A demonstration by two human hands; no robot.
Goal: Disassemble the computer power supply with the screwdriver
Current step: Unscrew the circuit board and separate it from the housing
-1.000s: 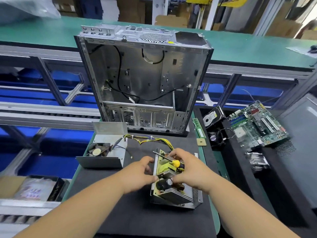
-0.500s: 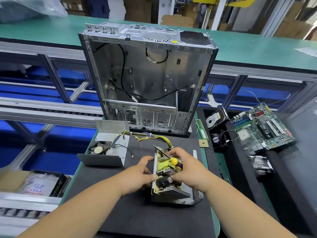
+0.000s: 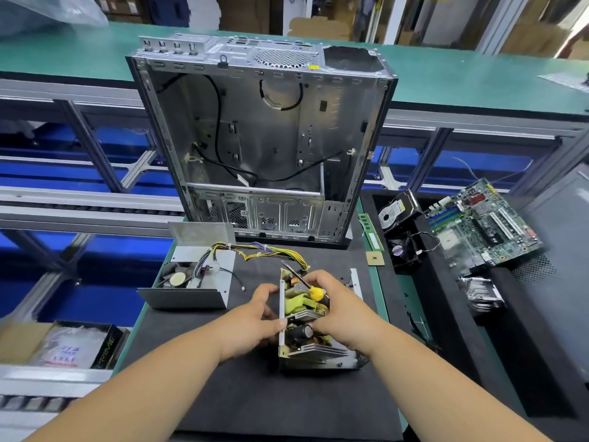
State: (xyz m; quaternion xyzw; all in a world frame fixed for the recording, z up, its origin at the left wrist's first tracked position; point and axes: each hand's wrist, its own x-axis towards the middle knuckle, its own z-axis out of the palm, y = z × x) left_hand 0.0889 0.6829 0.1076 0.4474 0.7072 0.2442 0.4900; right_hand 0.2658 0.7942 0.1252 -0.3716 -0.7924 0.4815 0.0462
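The opened power supply (image 3: 314,349) lies on the black mat, its circuit board with a yellow transformer, a black capacitor and finned heat sinks exposed. My left hand (image 3: 255,317) grips the left edge of the board's metal frame. My right hand (image 3: 338,311) holds the screwdriver (image 3: 314,290), yellow-and-black handle in the palm, shaft pointing up-left over the board, while its fingers also curl over the board's right side. A yellow and black cable bundle (image 3: 264,252) runs from the board to the removed metal cover (image 3: 191,282), which holds the fan.
An empty computer case (image 3: 261,138) stands upright behind the mat. A RAM stick (image 3: 371,232) and a CPU chip (image 3: 375,259) lie at the mat's right edge. Hard drive (image 3: 395,210), small fan (image 3: 402,250), motherboard (image 3: 481,221) and heat sink (image 3: 483,293) sit at the right. A box (image 3: 76,346) sits lower left.
Both hands stay on the power supply with little movement. The view has shifted slightly, and the board sits a little more upright between the hands.
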